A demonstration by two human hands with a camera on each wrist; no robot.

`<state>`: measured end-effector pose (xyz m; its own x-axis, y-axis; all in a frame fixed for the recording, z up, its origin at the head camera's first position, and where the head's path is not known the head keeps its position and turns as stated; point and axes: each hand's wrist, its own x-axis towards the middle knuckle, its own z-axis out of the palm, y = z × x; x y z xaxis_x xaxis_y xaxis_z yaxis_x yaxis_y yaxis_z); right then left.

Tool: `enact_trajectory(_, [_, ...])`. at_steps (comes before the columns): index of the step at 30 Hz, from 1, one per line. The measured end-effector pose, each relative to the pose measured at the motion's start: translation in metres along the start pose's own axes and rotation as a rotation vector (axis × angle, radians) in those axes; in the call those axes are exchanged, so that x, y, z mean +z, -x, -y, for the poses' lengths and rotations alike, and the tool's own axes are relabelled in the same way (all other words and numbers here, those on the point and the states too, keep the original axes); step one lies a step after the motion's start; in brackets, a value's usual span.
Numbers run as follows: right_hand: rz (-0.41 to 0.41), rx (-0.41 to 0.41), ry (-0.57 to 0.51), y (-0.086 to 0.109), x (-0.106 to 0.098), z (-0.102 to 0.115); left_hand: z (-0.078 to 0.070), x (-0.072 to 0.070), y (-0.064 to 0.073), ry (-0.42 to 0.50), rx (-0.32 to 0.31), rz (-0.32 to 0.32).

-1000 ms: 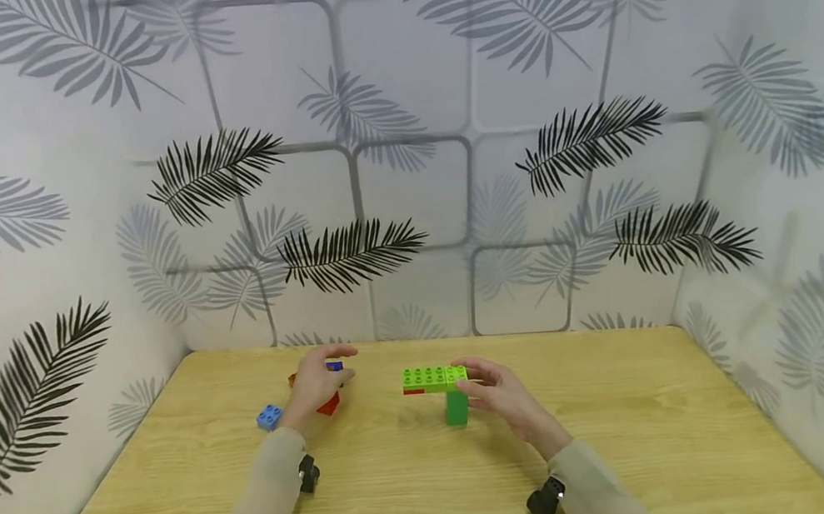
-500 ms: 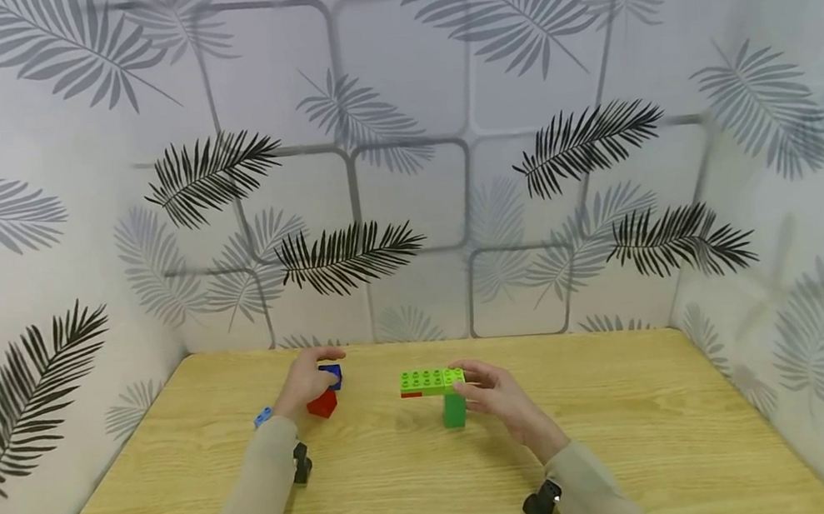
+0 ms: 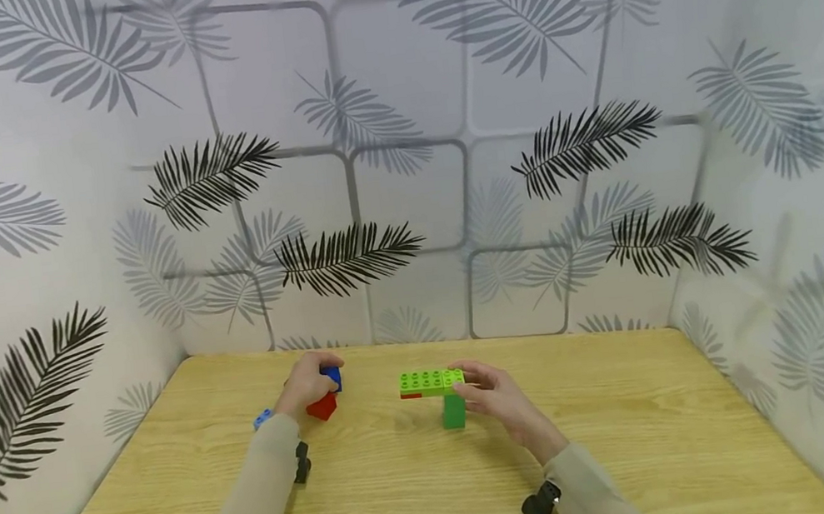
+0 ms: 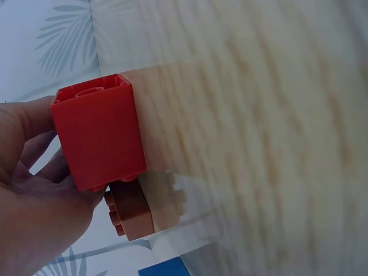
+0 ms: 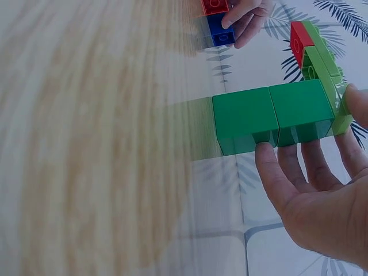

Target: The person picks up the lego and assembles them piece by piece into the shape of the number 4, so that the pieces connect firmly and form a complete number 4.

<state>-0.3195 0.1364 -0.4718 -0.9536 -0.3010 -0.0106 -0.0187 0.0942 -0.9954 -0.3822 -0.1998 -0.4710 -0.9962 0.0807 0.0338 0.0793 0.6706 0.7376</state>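
Observation:
My left hand [image 3: 303, 384] pinches a dark blue toy brick [image 3: 331, 376] between thumb and fingers, at the left back of the table. Beside it sits a red brick [image 3: 322, 407], which hides the blue one in the left wrist view. On the right, my right hand [image 3: 506, 406] steadies a built piece: two dark green bricks [image 5: 247, 119] stacked upright, topped by light green bricks [image 3: 424, 383] that jut out to the left. A small red brick [image 5: 300, 41] is fixed under the jutting end. The right thumb touches the light green top, with fingers along the dark green side.
A brown-orange brick [image 4: 133, 211] lies behind the red one, mostly hidden by the left hand in the head view. To the left of that hand is a light blue brick [image 3: 262, 419]. Leaf-patterned walls [image 3: 415, 290] enclose the wooden table [image 3: 407, 492] at back and sides.
My left hand has come down and slightly left onto the dark blue brick, its fingers closing around it. My right hand stays on the green built piece.

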Motion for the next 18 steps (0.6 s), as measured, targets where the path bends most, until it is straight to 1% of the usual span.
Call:
enact_trajectory(4, [-0.005,0.006,0.000,0.000,0.000,-0.001,0.004,0.000,-0.002,-0.016,0.017,-0.005])
enact_trajectory(7, [-0.007,0.012,-0.005,0.000,0.000,-0.001,0.006,0.000,-0.004,-0.021,0.054,-0.029])
enact_trajectory(8, [-0.006,0.010,-0.004,0.000,0.000,0.000,0.006,-0.001,-0.004,-0.010,0.064,-0.036])
enact_trajectory(10, [-0.002,0.012,-0.006,0.000,-0.001,0.000,0.005,-0.002,-0.003,0.030,0.065,-0.044])
enact_trajectory(14, [0.004,0.017,-0.010,0.001,-0.001,0.001,0.001,-0.003,0.001,0.152,0.027,-0.022])
enact_trajectory(15, [0.005,0.018,-0.011,0.002,-0.001,0.001,0.000,-0.004,0.002,0.169,0.023,-0.018])
enact_trajectory(16, [0.007,0.018,-0.011,0.002,-0.001,0.001,-0.002,-0.004,0.003,0.188,0.026,-0.013])
enact_trajectory(18, [0.009,0.017,-0.013,0.002,-0.001,0.002,-0.005,-0.006,0.005,0.188,0.055,-0.013])
